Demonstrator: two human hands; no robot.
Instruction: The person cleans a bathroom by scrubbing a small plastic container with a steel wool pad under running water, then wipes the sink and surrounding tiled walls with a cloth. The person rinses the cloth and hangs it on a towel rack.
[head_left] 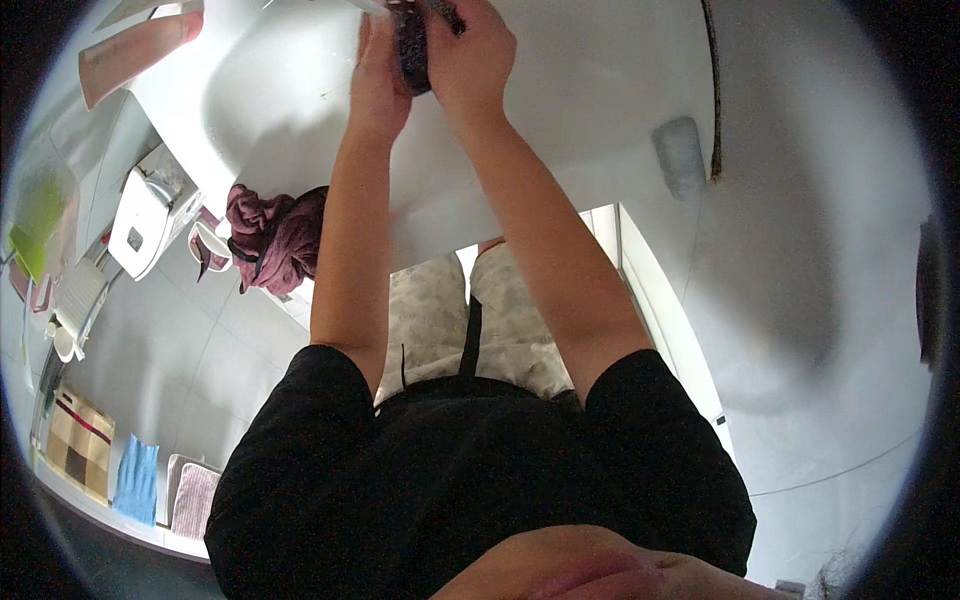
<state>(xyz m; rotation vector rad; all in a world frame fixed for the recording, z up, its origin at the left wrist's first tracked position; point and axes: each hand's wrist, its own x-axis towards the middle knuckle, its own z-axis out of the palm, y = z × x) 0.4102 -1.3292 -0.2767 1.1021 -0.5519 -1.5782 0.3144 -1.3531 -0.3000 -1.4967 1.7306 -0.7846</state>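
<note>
Both arms stretch over a white sink basin [270, 90] at the top of the view. My left hand [378, 85] closes around a dark, wet-looking, rounded thing [410, 50] from its left side. Against its other side presses my right hand [475, 65], with the fingers curled in and partly cut off by the upper edge. A second dark piece [445, 14] shows at the right hand's fingers; whether it belongs to the same thing I cannot tell. What kind of thing it is stays unclear.
A crumpled maroon cloth [280, 235] lies on the near left sink edge. At the right is a greyish block-shaped thing [680, 155]. A peach-coloured bottle [135, 58] stands far left. Below it is a white toilet [148, 225]. A blue towel [137, 480] hangs at the lower left.
</note>
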